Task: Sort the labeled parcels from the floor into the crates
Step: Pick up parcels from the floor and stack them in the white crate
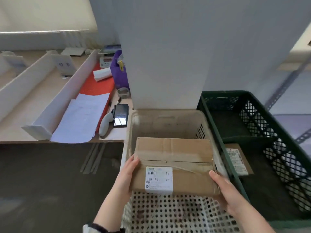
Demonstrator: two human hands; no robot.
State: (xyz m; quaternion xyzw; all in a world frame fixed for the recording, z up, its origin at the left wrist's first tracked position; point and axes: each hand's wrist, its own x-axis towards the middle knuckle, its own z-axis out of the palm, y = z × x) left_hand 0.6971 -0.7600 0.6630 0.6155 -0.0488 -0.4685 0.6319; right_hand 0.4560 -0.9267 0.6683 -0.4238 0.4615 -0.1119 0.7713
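The left hand [129, 172] holds the left end of the brown parcel [173, 158], thumb on top, other fingers hidden under it. The parcel hangs over the pale crate [133, 121], not yet resting inside. The right hand [225, 189] holds the right end the same way. If one hand lets go first, the parcel may tip and bang the rim, or slide toward the green crate [212, 118].

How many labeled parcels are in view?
2. One cardboard parcel, held by left hand and right hand, at the beige crate; a second parcel in the green crate, partly behind its rim. Others possibly hidden.
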